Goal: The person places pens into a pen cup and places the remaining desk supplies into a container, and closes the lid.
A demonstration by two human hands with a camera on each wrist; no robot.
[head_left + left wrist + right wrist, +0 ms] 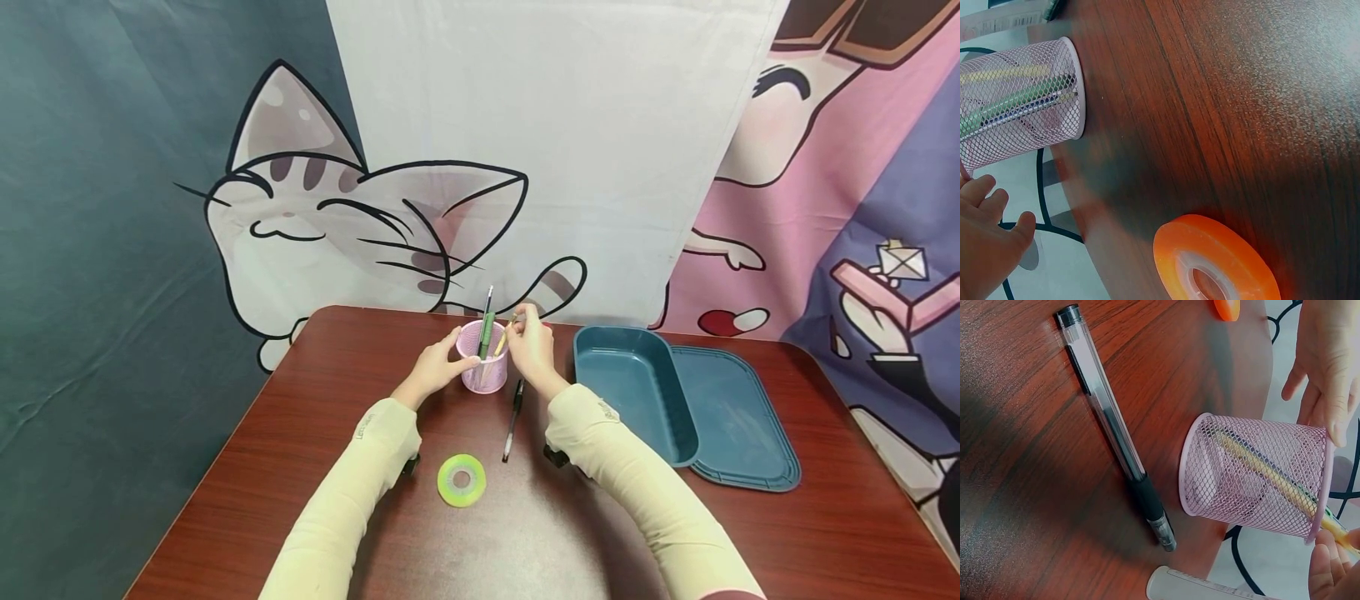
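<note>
A pink mesh pen cup (pixel 483 382) stands upright near the table's back edge. My left hand (pixel 435 367) grips its rim from the left, thumb on the near side. Fingers of my right hand (pixel 531 346) pinch the upper end of a yellow pencil (pixel 500 343), whose lower part is inside the cup, seen through the mesh in the right wrist view. A green pen (pixel 487 330) and a dark, white-tipped stick (pixel 490 297) also stand in the cup. Just in front lies a clear pen with black grip (pixel 1119 440).
A roll of tape (pixel 462 481), yellow-green here but orange in the left wrist view (pixel 1210 259), lies nearer me. At right are a blue box (pixel 637 392) and its flat lid (pixel 742 417). A pale printed cylinder (pixel 1200 587) is beside the cup. Printed curtain hangs behind.
</note>
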